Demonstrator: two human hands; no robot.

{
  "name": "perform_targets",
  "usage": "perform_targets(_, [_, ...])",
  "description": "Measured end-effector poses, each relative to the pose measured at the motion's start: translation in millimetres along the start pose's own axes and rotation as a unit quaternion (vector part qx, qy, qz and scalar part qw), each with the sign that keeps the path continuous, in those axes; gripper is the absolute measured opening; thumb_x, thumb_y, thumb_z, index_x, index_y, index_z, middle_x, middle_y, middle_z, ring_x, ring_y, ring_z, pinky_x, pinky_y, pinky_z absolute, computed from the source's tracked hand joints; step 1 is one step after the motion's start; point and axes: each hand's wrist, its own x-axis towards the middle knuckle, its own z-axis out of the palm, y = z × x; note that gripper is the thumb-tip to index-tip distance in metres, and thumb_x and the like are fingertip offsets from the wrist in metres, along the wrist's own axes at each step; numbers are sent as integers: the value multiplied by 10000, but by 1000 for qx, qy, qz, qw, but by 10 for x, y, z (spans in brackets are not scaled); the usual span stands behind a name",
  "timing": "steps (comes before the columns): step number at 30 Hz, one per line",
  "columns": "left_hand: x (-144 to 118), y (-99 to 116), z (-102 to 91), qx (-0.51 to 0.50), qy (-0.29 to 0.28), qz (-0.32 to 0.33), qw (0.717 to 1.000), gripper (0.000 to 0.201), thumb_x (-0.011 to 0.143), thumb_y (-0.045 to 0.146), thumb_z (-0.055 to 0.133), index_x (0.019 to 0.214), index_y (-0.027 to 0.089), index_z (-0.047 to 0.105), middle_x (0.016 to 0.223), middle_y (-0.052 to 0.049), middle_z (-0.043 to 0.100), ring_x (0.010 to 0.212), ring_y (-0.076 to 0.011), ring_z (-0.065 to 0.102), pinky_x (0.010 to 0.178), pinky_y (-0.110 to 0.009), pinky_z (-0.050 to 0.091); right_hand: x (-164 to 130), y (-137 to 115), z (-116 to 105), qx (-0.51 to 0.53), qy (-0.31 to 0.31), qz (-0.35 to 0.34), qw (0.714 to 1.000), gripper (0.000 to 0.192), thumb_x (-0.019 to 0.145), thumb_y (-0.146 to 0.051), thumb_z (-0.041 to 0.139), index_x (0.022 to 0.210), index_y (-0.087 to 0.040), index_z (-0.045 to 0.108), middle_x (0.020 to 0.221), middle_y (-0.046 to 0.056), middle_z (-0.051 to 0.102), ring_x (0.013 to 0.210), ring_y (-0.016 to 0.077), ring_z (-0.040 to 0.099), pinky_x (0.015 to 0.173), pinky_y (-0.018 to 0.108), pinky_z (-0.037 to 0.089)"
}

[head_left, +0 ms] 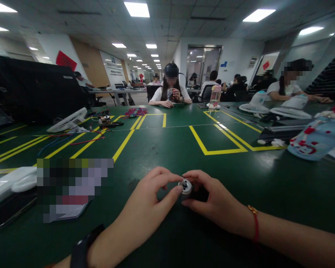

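Between my hands is a small motor [187, 188], a short silver cylinder with a dark stub in the middle of its top face. The thumb and forefinger of my left hand [153, 193] pinch its upper rim from the left. My right hand [209, 191] curls round the cylinder from the right, its thumb near the lower side and its forefinger near the top. The motor's far side and lower part are partly hidden. Both hands are low over the green table [156, 149].
A pixelated item [72, 190], a dark phone [11, 212] and a white device [13, 182] lie to the left. Wires [134, 112] and a white fan [68, 121] are farther back. A blue cup [314, 139] stands right. Across the table sits a person [170, 87].
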Motion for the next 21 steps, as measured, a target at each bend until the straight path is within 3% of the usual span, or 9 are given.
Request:
perform_targets(4, [134, 69, 7, 0, 20, 18, 1000, 147, 867, 187, 576, 854, 248, 709, 883, -3, 603, 837, -162, 574, 738, -267, 444, 26, -42, -1, -8, -2, -2, 1000, 433, 745, -284, 655, 1152, -283, 506, 1018, -45, 607, 853, 58, 568, 758, 198, 468])
perform_targets(9, [97, -46, -39, 3, 52, -30, 998, 136, 883, 246, 564, 884, 247, 700, 871, -3, 600, 795, -165, 568, 674, -273, 432, -2, -33, -6, -41, 36, 1, 999, 390, 745, -244, 621, 1123, -266, 528, 1013, -34, 601, 833, 64, 563, 738, 200, 470])
perform_targets(15, [48, -195, 123, 16, -32, -30, 999, 141, 856, 211, 583, 838, 247, 719, 865, -7, 637, 852, -189, 592, 770, -316, 449, -11, -18, -14, -28, 42, 4, 999, 386, 734, -213, 604, 1111, -223, 522, 1005, -6, 599, 836, 81, 566, 739, 217, 475])
perform_targets(21, [54, -207, 204, 40, -49, -26, 998, 158, 852, 226, 578, 844, 255, 733, 870, -23, 649, 866, -211, 596, 780, -327, 459, -22, -53, 10, -33, 37, 4, 999, 371, 744, -209, 591, 1108, -218, 522, 1021, 5, 599, 861, 94, 568, 764, 235, 478])
